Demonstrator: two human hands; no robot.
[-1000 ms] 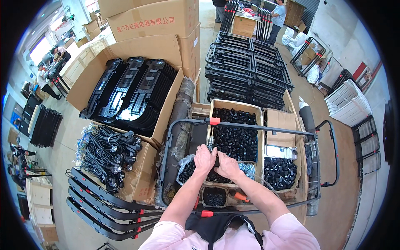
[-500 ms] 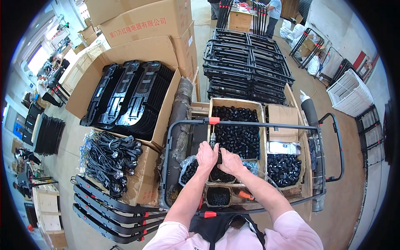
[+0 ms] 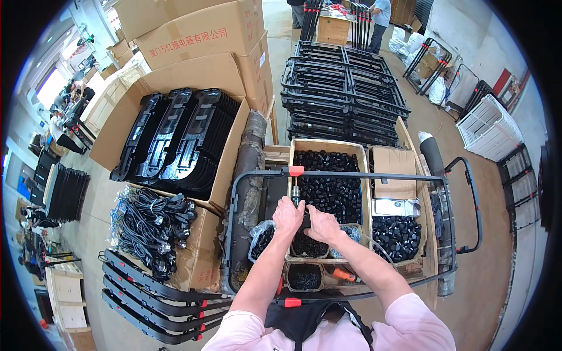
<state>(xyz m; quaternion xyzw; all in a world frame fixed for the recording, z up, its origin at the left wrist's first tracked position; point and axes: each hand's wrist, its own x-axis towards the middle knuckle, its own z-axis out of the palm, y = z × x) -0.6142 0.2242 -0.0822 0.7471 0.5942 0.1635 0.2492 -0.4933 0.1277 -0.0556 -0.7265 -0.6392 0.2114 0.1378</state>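
Both of my hands are closed around a dark power screwdriver with a silver chuck (image 3: 296,195). My left hand (image 3: 287,215) wraps its upper body, and my right hand (image 3: 323,224) grips it from the right side. The bit points away from me and meets the far bar of a black tubular frame (image 3: 363,175) at a red clip (image 3: 297,171). That frame lies across padded supports in front of me. A second red clip (image 3: 293,302) sits on its near bar. Much of the tool's body is hidden by my fingers.
Beneath the frame are a wooden bin (image 3: 366,193) of black caps, another pile of black caps (image 3: 398,237) and a small box of screws (image 3: 305,276). An orange-handled tool (image 3: 342,274) lies nearby. Cables (image 3: 155,222) and black panels (image 3: 181,137) fill cartons at left; stacked frames (image 3: 345,93) stand beyond.
The whole view has shifted slightly to the left. Both hands keep hold of the screwdriver, whose bit stays at the red clip on the far bar.
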